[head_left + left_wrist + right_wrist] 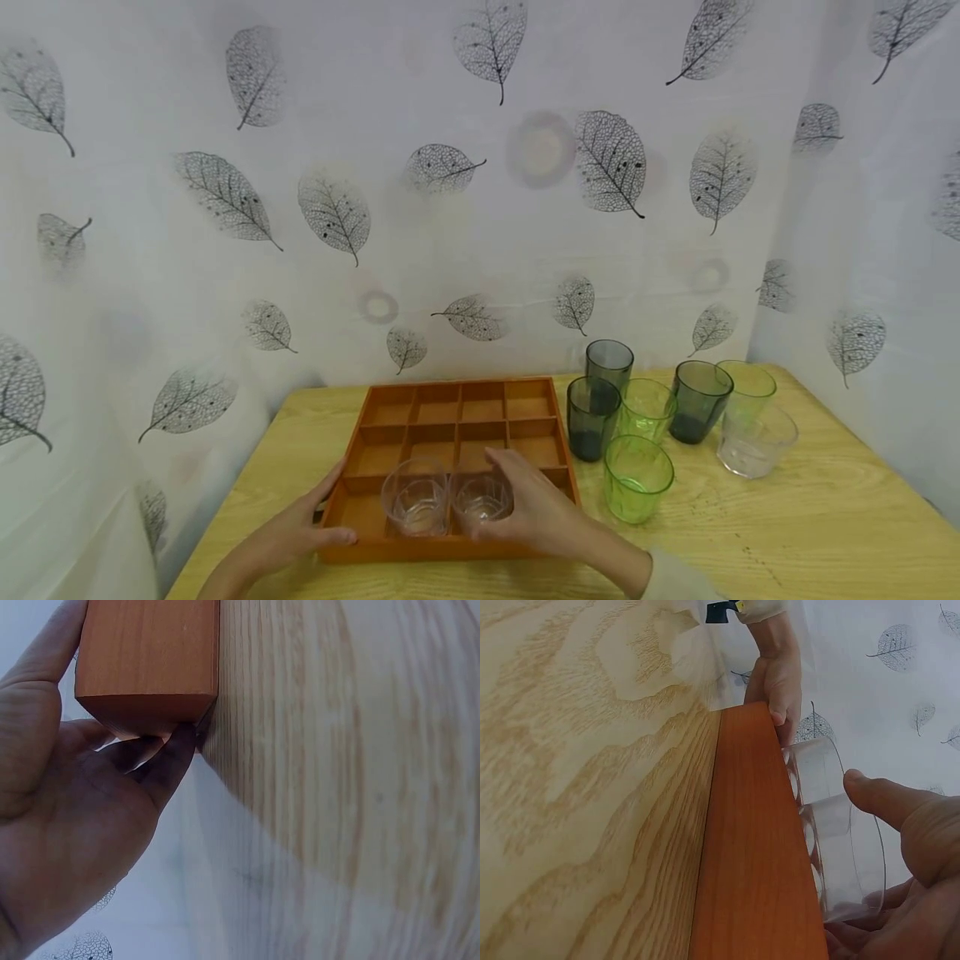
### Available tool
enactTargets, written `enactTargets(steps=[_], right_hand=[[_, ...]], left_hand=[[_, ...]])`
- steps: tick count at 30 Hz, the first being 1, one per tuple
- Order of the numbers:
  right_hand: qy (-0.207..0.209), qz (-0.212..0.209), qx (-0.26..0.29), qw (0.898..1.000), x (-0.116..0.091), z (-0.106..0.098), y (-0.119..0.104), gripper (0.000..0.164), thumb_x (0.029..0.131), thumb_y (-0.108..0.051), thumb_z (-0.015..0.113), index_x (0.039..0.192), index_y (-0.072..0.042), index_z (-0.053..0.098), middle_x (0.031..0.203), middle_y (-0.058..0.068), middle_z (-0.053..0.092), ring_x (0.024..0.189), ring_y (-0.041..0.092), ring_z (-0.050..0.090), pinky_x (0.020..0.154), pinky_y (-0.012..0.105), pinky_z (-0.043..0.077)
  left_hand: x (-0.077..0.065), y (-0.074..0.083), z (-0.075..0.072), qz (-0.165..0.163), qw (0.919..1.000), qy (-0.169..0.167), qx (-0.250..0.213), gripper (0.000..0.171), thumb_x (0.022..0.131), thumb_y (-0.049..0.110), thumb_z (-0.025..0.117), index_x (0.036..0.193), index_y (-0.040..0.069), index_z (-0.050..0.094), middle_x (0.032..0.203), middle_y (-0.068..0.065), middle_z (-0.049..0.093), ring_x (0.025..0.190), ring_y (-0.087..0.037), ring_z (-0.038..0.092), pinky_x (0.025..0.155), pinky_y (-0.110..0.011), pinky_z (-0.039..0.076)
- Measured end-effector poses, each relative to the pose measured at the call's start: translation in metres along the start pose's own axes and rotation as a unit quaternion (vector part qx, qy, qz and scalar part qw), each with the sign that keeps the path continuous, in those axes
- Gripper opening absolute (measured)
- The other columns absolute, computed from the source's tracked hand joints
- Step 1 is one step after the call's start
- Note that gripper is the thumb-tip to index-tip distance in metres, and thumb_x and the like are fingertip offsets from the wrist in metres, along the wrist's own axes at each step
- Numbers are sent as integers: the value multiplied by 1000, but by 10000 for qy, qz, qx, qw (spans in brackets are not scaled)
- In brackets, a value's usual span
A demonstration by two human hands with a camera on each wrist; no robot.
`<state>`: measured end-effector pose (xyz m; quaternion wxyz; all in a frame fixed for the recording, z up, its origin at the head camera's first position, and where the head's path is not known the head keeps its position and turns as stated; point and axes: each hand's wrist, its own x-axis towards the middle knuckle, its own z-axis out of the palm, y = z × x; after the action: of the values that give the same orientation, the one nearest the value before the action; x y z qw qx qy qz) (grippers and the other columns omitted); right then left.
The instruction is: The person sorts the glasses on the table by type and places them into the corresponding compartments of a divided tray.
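Note:
A reddish-brown wooden box (442,550) divided into small compartments lies on the table. My left hand (294,529) holds its near left corner, thumb over the front rim and fingers along the left side; the left wrist view shows those fingers curled in against the corner. Two clear glasses stand side by side in the front row. My right hand (536,510) has thumb and fingers round the right-hand clear glass (480,498), close beside the left-hand clear glass (415,502). From the right wrist, both glasses rise above the box's front wall (754,847).
To the right of the box stand several tumblers: dark grey ones (592,421), green ones (637,479) and one clear glass (753,446). A leaf-printed white curtain (480,250) hangs behind the wood-grain table (750,533) and along both its sides.

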<state>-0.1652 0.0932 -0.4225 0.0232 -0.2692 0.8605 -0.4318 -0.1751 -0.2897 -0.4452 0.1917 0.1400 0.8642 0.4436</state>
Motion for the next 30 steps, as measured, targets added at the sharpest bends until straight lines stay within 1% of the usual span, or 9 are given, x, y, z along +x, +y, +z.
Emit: enactTargets(steps=[5, 7, 11, 15, 19, 22, 26, 29, 30], right_hand=[[-45, 113, 59, 9999, -2, -1, -1, 98, 80, -40, 90, 155, -1, 41, 148, 15, 51, 131, 36, 53, 104, 59, 47], [-23, 97, 63, 9999, -2, -1, -1, 96, 81, -39, 90, 154, -1, 41, 148, 15, 51, 129, 35, 54, 102, 57, 48], [40, 53, 139, 9999, -3, -4, -2, 93, 84, -41, 87, 154, 0, 42, 147, 15, 52, 129, 35, 55, 103, 56, 49], [121, 127, 280, 9995, -5, -9, -3, 90, 88, -44, 82, 156, -2, 41, 151, 17, 49, 135, 40, 51, 104, 63, 45], [218, 300, 256, 9990, -8, -16, -3, 87, 91, -46, 80, 158, -7, 40, 155, 16, 46, 136, 42, 49, 104, 65, 44], [357, 283, 277, 9986, -11, -22, -3, 84, 91, -44, 79, 157, -7, 41, 154, 16, 48, 134, 42, 51, 103, 65, 45], [648, -30, 235, 9976, -13, -32, 0, 79, 92, -39, 79, 154, -4, 45, 144, 11, 57, 123, 33, 58, 98, 55, 51], [825, -254, 166, 9961, -16, -42, 2, 74, 94, -36, 79, 152, -2, 47, 140, 7, 60, 120, 28, 59, 96, 45, 54], [870, -267, 186, 9957, -18, -45, 2, 74, 94, -35, 78, 152, -3, 47, 140, 7, 60, 122, 28, 59, 96, 43, 54]], left_hand=[[-1, -1, 1, 76, 9999, -81, -127, 105, 99, 25, 73, 165, 3, -5, 161, -42, -2, 136, -63, 37, 103, -61, 47], [0, 0, 1, 68, 9999, -72, -130, 105, 98, 25, 73, 165, 3, -5, 161, -42, -2, 136, -63, 38, 103, -60, 48], [-1, 2, 1, 47, 9999, -51, -78, 105, 98, 26, 74, 165, 2, -3, 162, -40, -3, 138, -64, 33, 105, -64, 44], [0, 3, 0, 19, 9999, -84, -109, 105, 98, 26, 74, 165, 2, -4, 163, -38, -5, 140, -64, 28, 107, -66, 41], [0, 3, -1, -1, 9998, -104, -139, 105, 99, 27, 73, 165, 3, -5, 164, -38, -5, 141, -63, 27, 107, -65, 42], [0, 2, -1, -7, 9998, -116, -145, 105, 99, 27, 73, 165, 3, -5, 164, -38, -5, 141, -63, 27, 107, -65, 42], [1, 2, -1, 3, 9998, -121, -148, 104, 99, 27, 72, 165, 4, -5, 164, -37, -5, 141, -63, 27, 107, -65, 41], [1, 3, -1, 11, 9998, -145, -156, 104, 99, 27, 72, 165, 4, -5, 164, -37, -5, 141, -63, 27, 107, -67, 40], [1, 3, -1, 8, 9998, -154, -147, 104, 99, 27, 72, 165, 4, -5, 164, -37, -5, 141, -63, 26, 107, -67, 40]])
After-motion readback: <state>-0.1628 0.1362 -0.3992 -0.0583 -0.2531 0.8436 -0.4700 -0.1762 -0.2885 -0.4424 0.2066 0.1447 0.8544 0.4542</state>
